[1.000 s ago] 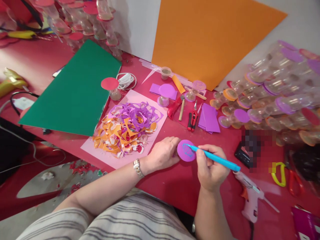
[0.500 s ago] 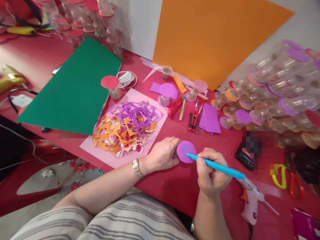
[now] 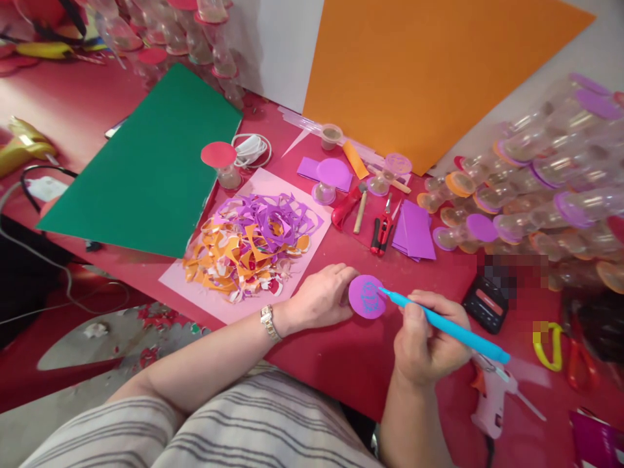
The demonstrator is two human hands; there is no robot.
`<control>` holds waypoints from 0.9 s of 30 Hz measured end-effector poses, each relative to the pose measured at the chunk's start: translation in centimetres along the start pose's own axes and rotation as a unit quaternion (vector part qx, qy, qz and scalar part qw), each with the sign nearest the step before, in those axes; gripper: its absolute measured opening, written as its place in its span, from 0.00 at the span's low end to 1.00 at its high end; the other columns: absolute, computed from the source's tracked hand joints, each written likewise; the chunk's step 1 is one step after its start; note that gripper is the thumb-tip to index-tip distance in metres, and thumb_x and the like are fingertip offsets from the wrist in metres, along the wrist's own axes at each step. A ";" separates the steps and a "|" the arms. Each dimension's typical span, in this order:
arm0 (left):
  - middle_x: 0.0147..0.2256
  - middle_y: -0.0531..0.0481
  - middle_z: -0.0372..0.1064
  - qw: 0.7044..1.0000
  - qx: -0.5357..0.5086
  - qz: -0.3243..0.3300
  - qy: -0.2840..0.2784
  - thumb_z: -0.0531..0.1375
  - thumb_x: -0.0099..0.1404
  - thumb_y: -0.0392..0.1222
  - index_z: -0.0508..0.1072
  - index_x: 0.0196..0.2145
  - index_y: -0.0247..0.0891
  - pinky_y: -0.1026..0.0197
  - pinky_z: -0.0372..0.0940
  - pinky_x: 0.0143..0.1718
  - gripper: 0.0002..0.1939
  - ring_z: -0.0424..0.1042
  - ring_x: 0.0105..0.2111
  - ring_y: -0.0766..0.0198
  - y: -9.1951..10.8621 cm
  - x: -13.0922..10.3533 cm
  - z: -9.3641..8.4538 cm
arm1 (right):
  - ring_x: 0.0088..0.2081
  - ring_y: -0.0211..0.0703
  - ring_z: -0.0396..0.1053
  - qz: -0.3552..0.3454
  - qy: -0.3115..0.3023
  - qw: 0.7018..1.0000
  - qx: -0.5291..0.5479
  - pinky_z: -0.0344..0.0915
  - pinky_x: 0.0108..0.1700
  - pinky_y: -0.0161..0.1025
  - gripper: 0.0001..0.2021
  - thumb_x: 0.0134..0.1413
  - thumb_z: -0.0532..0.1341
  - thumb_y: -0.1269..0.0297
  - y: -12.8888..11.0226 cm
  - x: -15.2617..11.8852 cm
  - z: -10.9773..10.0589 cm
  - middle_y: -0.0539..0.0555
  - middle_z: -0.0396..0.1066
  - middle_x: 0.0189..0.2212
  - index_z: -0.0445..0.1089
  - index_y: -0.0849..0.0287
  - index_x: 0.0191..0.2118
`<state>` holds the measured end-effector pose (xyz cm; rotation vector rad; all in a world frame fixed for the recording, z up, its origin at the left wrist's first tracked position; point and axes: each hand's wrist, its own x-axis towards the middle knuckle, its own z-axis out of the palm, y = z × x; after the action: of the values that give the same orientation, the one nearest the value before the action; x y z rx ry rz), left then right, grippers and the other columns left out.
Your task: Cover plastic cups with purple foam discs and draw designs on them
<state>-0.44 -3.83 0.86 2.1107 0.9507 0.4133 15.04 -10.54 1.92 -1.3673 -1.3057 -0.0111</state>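
Note:
My left hand [image 3: 326, 296], with a metal watch on its wrist, is closed at the left edge of a round purple disc [image 3: 359, 305]. Blue marks, like a rounded drawing, cover the disc's middle; whatever is under it is hidden. In my right hand [image 3: 431, 338] a bright blue marker pen [image 3: 458, 330] is gripped. Its tip points left, close to the disc's right edge; whether it touches cannot be made out. Behind the hands lie purple sheets [image 3: 414, 231], red-handled pliers [image 3: 383, 234] and a small wooden-handled hammer [image 3: 361, 211].
Purple and orange scraps [image 3: 253, 247] are heaped on a pink sheet [image 3: 182, 286]. A green sheet [image 3: 141, 169] lies at left. Clear plastic hourglass shapes [image 3: 526, 195] with coloured discs are stacked at right. Nearer are a glue gun [image 3: 492, 406] and yellow-handled scissors [image 3: 554, 348].
The marker has lifted from the disc's middle and moved right with my right hand, up to the edge. More blue lines show on the disc. My left hand keeps its hold.

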 end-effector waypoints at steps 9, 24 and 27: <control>0.39 0.44 0.70 1.000 0.008 0.010 -0.025 0.63 0.59 0.39 0.70 0.47 0.33 0.55 0.69 0.42 0.18 0.72 0.42 0.53 0.3 0.0 -0.3 | 0.27 0.39 0.69 -0.047 -0.079 0.996 0.018 0.66 0.31 0.39 0.02 0.54 0.62 0.70 -1.1 0.3 0.6 0.47 0.68 0.25 0.70 0.58 0.35; 0.36 0.46 0.69 0.999 0.038 0.020 -0.018 0.61 0.63 0.43 0.70 0.40 0.36 0.58 0.68 0.40 0.10 0.71 0.39 0.57 -0.2 0.0 0.3 | 0.27 0.39 0.67 -0.054 -0.138 0.989 -0.008 0.66 0.31 0.39 0.02 0.56 0.61 0.70 -1.3 0.2 0.8 0.47 0.67 0.25 0.69 0.57 0.35; 0.36 0.47 0.69 0.999 0.036 0.018 -0.018 0.61 0.64 0.42 0.69 0.38 0.36 0.58 0.67 0.39 0.08 0.71 0.38 0.57 -0.1 0.0 0.2 | 0.27 0.39 0.67 -0.072 -0.132 0.989 0.003 0.66 0.33 0.40 0.03 0.55 0.61 0.71 -1.3 0.1 0.7 0.48 0.68 0.25 0.69 0.56 0.35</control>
<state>-0.39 -3.94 0.69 2.1950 0.9214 0.3628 13.72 -10.35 2.70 -1.2984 -1.6234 0.0780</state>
